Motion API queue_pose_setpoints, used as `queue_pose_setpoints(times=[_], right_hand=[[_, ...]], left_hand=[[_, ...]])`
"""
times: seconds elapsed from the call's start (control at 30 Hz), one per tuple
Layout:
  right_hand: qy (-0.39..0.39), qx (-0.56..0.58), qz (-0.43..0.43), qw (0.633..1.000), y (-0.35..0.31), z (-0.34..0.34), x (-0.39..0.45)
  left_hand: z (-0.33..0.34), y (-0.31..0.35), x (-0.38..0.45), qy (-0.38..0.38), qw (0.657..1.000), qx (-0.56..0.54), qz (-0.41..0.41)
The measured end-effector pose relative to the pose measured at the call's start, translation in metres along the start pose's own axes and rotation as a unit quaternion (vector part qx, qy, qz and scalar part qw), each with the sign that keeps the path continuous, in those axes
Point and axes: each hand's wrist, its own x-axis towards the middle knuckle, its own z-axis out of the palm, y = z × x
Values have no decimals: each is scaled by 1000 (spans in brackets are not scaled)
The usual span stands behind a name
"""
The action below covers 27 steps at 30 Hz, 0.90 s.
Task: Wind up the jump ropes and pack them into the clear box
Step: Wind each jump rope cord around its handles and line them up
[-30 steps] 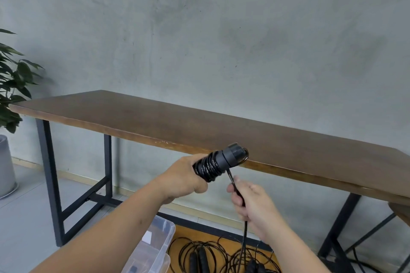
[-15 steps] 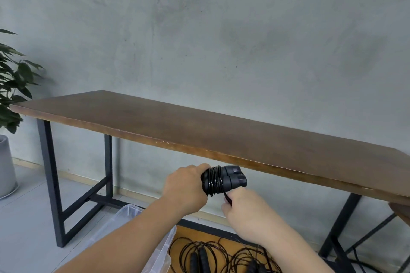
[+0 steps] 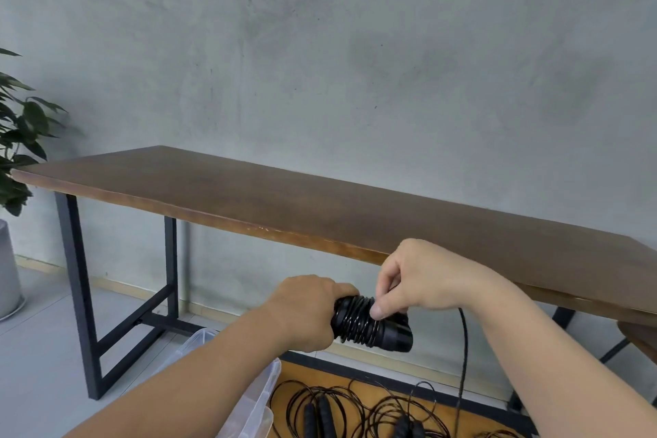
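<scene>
My left hand grips the black jump rope handles, held level in front of the table edge, with several turns of black cord wound around them. My right hand sits over the handles and pinches the cord against the coil. The loose cord hangs down from my right hand to the floor. The clear box stands on the floor at the bottom centre, partly hidden behind my left forearm. Other unwound black jump ropes lie tangled on the orange floor surface below.
A long brown wooden table on black metal legs stands against the grey concrete wall. A potted plant is at the far left. A second wooden edge juts in at the right.
The handles dropped lower and tilted from pointing up-right to level. My right hand swung from beneath the handles up and over them, carrying the cord around for more turns.
</scene>
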Motion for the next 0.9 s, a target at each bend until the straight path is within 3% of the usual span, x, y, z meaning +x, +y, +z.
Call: queue_pose_setpoints(times=[0.23,0.5,0.77,0.9], right_hand=[[-4,264,-14,964,37,10,13],[44,544,3,838,48,46,14],[140,625,59,766,44,77,24],[188,598,87,774,32,89,19]], left_hand=[[-16,-5,-11,-99,969,-219,61],[-13,-12,-7,-72,938,-334,50],[-4,-12,-2,-24,920,-391,23],[-1,-13,2,7,907,-421,-11]])
